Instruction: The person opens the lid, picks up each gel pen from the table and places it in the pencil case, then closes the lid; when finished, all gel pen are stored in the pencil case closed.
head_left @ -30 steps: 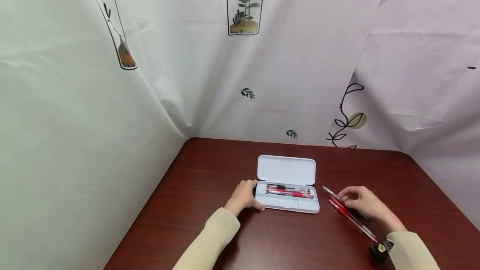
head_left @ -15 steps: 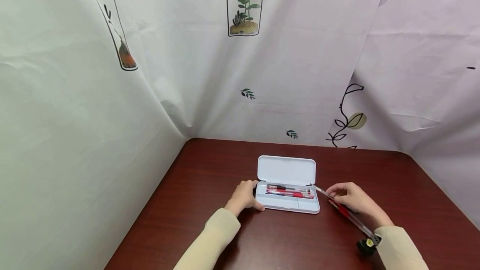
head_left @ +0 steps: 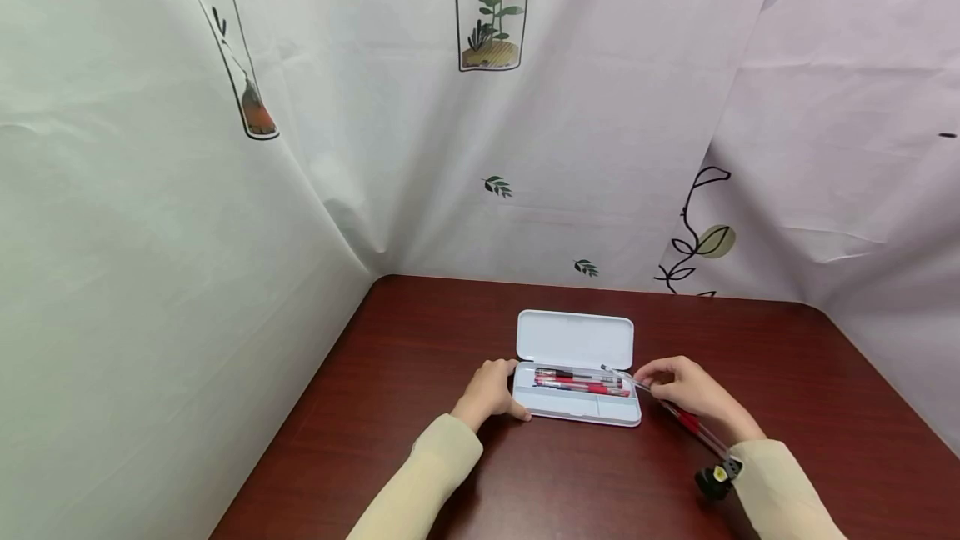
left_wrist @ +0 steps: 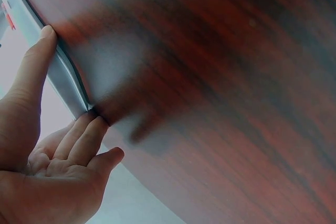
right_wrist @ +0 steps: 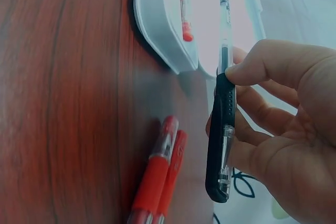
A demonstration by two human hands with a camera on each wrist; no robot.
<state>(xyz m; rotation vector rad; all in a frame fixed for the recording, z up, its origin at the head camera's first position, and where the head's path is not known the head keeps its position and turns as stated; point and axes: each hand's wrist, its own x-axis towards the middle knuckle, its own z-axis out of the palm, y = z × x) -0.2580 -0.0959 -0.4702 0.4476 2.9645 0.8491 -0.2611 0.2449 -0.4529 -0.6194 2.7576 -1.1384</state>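
Observation:
A white pencil case (head_left: 551, 401) lies with its lid (head_left: 575, 338) raised, several red and black pens (head_left: 585, 387) in its long compartment. At its left end my left hand (head_left: 490, 394) grips the case; the left wrist view shows the thumb (left_wrist: 39, 61) along one side and the fingers round the corner. Between thumb and fingers my right hand (head_left: 692, 390) pinches a clear-barrelled pen with a black grip (right_wrist: 224, 103). The pen's far tip is above the case's right end. Below that hand, two red pens (right_wrist: 155, 177) lie on the table, partly hidden in the head view.
The dark red-brown table (head_left: 360, 440) has a white printed curtain (head_left: 585, 148) behind it and on both sides. A small black device with a yellow mark (head_left: 716, 477) is strapped at the right wrist.
My right hand has moved left and slightly away from me, carrying the black pen off the red pens and over the case's right end. The left hand stays put.

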